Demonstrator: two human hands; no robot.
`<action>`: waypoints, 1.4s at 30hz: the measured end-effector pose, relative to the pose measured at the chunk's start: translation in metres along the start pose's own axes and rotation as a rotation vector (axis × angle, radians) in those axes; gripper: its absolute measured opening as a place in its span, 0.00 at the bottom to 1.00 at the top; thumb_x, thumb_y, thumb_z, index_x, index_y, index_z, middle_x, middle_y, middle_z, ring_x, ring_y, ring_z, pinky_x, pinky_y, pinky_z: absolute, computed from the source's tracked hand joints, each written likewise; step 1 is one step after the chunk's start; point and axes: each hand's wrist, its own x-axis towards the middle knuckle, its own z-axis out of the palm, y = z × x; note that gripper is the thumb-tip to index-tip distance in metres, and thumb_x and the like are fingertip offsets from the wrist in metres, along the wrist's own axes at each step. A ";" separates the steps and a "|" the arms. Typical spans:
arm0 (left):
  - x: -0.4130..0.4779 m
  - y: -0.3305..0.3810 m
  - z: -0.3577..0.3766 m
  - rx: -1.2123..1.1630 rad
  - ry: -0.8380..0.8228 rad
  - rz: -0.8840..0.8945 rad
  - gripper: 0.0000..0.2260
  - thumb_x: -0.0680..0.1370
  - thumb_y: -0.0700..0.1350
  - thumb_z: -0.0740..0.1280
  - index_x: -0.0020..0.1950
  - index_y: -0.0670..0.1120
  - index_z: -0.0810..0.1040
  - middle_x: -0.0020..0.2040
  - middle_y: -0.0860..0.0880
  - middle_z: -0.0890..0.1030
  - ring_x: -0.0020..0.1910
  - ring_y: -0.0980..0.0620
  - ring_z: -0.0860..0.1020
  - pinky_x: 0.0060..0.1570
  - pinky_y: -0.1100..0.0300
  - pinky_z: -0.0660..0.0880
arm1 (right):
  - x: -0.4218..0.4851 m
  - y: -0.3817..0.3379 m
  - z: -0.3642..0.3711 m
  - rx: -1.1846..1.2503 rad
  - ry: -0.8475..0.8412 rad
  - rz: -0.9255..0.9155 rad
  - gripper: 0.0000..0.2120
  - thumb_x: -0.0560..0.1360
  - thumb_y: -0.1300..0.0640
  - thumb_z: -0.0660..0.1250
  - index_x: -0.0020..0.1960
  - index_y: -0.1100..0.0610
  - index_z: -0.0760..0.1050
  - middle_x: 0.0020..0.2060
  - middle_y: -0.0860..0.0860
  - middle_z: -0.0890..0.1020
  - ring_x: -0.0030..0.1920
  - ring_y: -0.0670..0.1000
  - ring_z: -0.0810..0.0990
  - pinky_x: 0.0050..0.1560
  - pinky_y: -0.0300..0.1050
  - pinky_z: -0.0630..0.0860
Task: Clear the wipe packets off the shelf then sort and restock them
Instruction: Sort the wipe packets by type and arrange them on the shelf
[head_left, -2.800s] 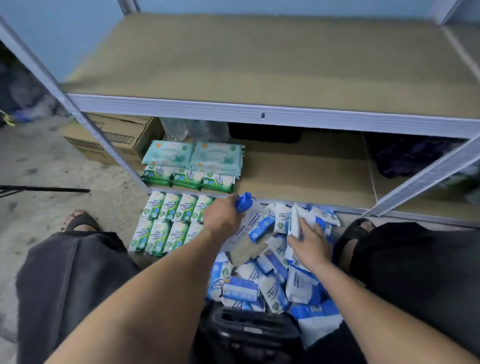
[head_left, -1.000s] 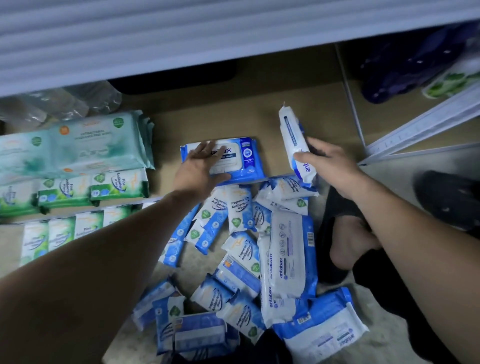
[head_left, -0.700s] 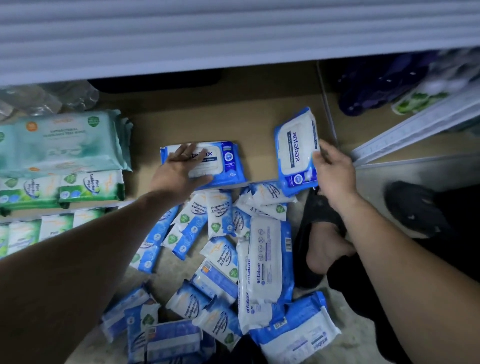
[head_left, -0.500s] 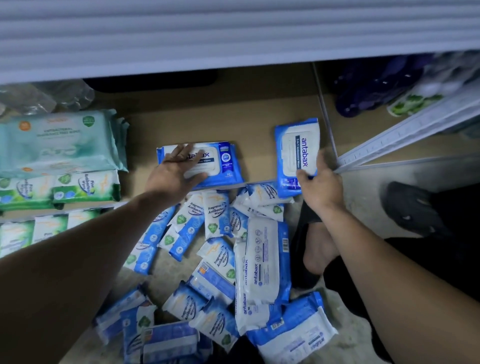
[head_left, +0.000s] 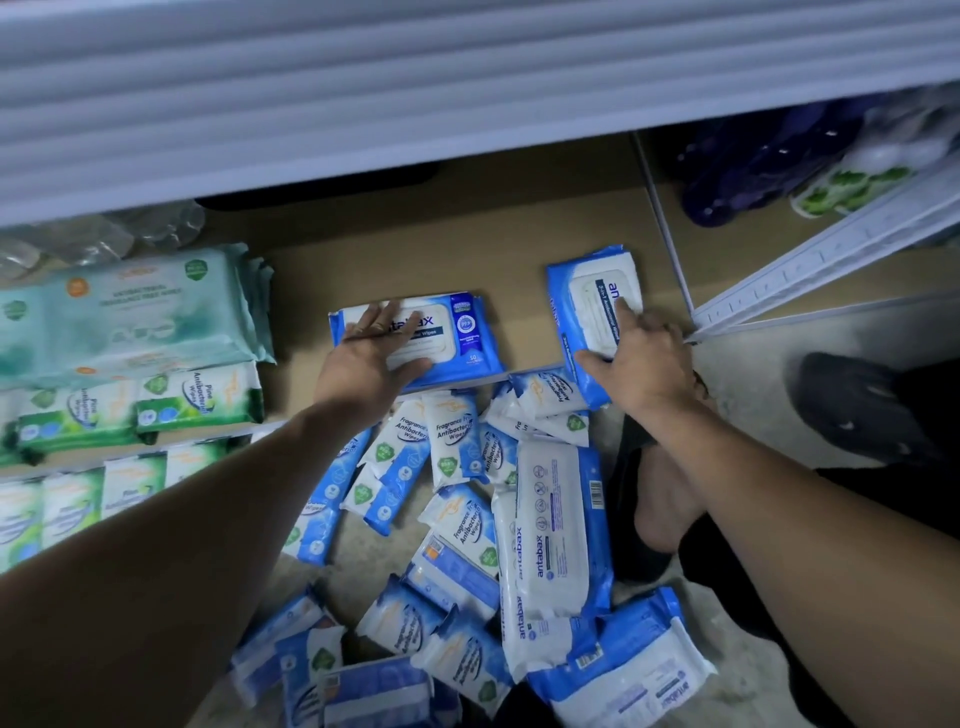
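Two large blue packets lie flat on the lower shelf board (head_left: 519, 249), near its front edge and apart from each other. The left packet (head_left: 462, 332) lies crosswise, label up. The left hand (head_left: 363, 364) rests on its left half with straight, spread fingers, palm down, grasping nothing. The right packet (head_left: 582, 291) lies lengthwise, slightly slanted, with its near corner over the shelf edge. The right hand (head_left: 644, 364) lies on top of it, the forefinger stretched across the white lid and the thumb spread along the near blue border. The hand presses rather than clasps.

Below both hands, a loose pile (head_left: 457, 519) of small blue-and-white packets covers the floor (head_left: 743, 364) in front of the shelf, overlapping at many angles. One long packet (head_left: 550, 519) lies back side up on the pile's right side, with its barcode showing.

At the left of the shelf board, green packets (head_left: 197, 400) stand in a neat line, with pale green packs (head_left: 135, 312) stacked on top. A further row of green packets (head_left: 72, 504) lies on the floor in front of them. Clear plastic bottles (head_left: 104, 234) stand behind the stack.

The grey upper beam (head_left: 415, 104) of the shelving spans the top of the view. A bare foot (head_left: 660, 509) rests just right of the pile.
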 end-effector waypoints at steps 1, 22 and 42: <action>0.000 0.001 0.000 -0.003 0.000 0.000 0.28 0.80 0.57 0.66 0.79 0.56 0.63 0.81 0.54 0.56 0.81 0.56 0.49 0.79 0.56 0.49 | 0.004 0.002 -0.003 -0.024 -0.022 -0.048 0.38 0.75 0.41 0.69 0.80 0.52 0.59 0.68 0.60 0.73 0.65 0.63 0.71 0.63 0.57 0.70; -0.012 -0.004 0.015 0.036 0.169 0.065 0.28 0.79 0.58 0.66 0.77 0.51 0.68 0.80 0.50 0.61 0.81 0.48 0.54 0.79 0.46 0.54 | 0.033 -0.006 -0.022 -0.183 -0.108 -0.415 0.40 0.78 0.63 0.65 0.81 0.43 0.49 0.82 0.49 0.49 0.80 0.59 0.48 0.79 0.61 0.54; 0.041 0.034 0.025 0.001 0.194 -0.011 0.26 0.79 0.55 0.69 0.77 0.51 0.69 0.80 0.49 0.60 0.81 0.45 0.53 0.76 0.49 0.60 | 0.068 0.006 0.008 -0.064 -0.072 -0.201 0.45 0.77 0.71 0.64 0.82 0.44 0.44 0.81 0.50 0.42 0.80 0.63 0.41 0.78 0.64 0.49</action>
